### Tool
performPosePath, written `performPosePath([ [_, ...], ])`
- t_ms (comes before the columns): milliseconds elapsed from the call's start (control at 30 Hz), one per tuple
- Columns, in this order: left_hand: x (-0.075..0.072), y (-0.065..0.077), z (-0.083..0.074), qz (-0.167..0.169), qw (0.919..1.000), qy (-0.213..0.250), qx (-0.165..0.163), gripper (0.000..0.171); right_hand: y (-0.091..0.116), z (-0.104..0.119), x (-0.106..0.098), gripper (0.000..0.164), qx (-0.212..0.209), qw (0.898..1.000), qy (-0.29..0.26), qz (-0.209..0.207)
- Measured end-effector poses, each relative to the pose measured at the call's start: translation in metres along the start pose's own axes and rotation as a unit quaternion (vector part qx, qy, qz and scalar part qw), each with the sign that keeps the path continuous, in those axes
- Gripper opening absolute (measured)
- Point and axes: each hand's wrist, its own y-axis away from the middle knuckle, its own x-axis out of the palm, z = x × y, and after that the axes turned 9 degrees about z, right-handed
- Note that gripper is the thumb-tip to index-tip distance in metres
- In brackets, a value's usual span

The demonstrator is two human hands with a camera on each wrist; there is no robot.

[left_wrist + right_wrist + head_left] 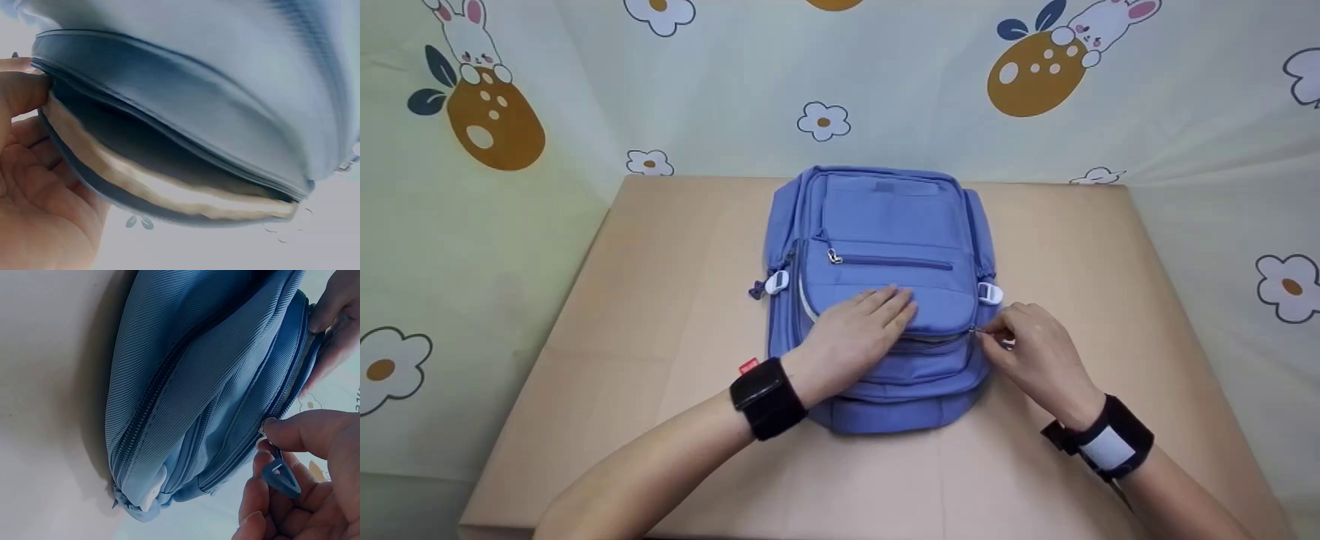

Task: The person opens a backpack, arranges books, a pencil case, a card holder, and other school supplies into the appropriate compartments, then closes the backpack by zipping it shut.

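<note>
A blue backpack (892, 214) lies front side up on a cardboard-coloured tabletop. My left hand (851, 336) rests across its front pocket panel, fingers extended in the head view. In the left wrist view its thumb (25, 93) hooks inside the gaping pocket (129, 132) while the fingers stay outside, so the pocket's edge is pinched between them. At the pocket's right end, my right hand (1039, 358) pinches the zipper slider (269, 424) between thumb and fingertip. The zipper pull's loop (282, 478) hangs by the curled fingers.
White buckles sit on both sides of the bag, the right buckle (990, 293) close to my right hand. A second zipper (892, 261) crosses the front panel. Behind the tabletop (675, 300) hangs a printed curtain (735, 97).
</note>
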Motion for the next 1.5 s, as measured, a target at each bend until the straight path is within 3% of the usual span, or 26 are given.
performPosePath([
  [233,0.011,0.017,0.012,-0.017,0.9996,0.02,-0.003,0.047,0.001,-0.001,0.0,0.015,0.005,1.0,0.001,-0.006],
  [700,0.021,0.014,0.011,-0.01,0.9994,0.032,-0.01,0.047,0.005,0.014,0.003,0.013,0.013,0.999,-0.034,0.021],
  [833,0.021,0.014,0.011,-0.006,0.9994,0.031,-0.011,0.047,0.007,0.028,0.008,0.012,-0.003,0.999,-0.045,0.029],
  [1100,0.022,0.015,0.011,-0.036,0.9993,0.013,-0.001,0.046,0.0,0.045,0.023,0.005,-0.068,0.997,-0.034,0.03],
  [1333,0.021,0.017,0.012,-0.036,0.9992,0.016,-0.005,0.047,-0.001,0.044,0.025,0.006,-0.064,0.997,-0.043,0.025],
  [1500,0.023,0.025,0.017,-0.061,0.998,0.014,0.004,0.045,0.0,0.043,0.023,0.011,-0.06,0.997,-0.033,0.024],
])
